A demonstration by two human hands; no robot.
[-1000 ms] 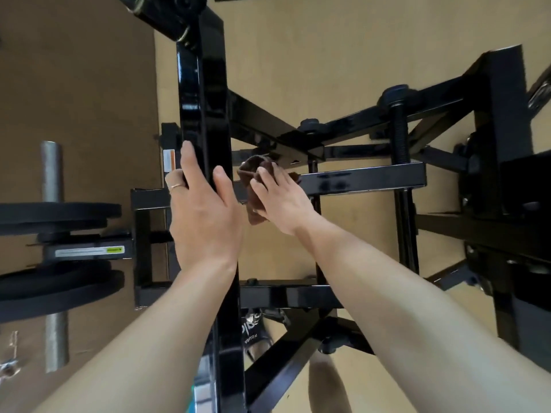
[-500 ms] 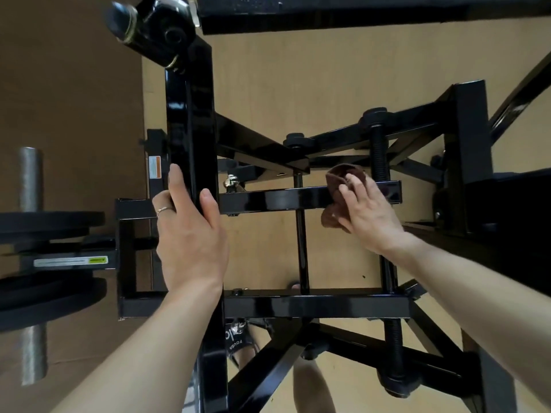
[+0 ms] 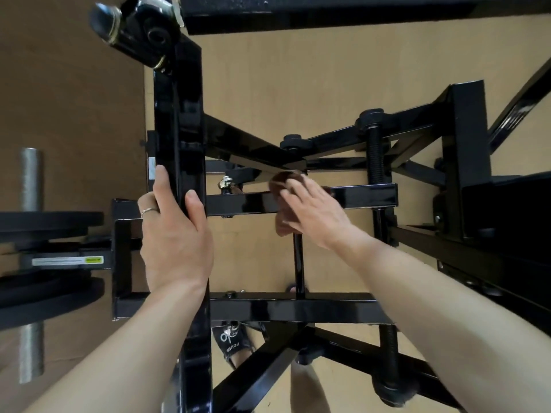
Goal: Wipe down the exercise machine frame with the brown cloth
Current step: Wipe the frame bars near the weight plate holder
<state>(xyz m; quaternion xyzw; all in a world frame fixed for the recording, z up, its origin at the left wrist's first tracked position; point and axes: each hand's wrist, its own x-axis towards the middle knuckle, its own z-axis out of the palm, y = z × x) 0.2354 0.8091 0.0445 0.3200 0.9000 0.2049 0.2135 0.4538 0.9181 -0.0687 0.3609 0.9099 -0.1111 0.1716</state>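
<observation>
Two bare forearms enter from the lower edge of the frame, with no sleeves visible on either. The left hand (image 3: 176,234), left of centre, wears a thin silver-coloured ring (image 3: 148,210) on one finger. The right hand (image 3: 316,213), at centre, is slightly blurred and wears no visible ring. At lower centre, a foot wears a black sandal (image 3: 234,342) with white lettering on its strap.

Machine frame (image 3: 301,310) glossy black throughout; cloth (image 3: 283,204) dark brown, at centre; weight plates (image 3: 50,222) matte black at 9 o'clock, on a grey steel bar (image 3: 29,177); floor (image 3: 298,79) tan, darker brown toward 10 o'clock; silver ring (image 3: 148,210).
</observation>
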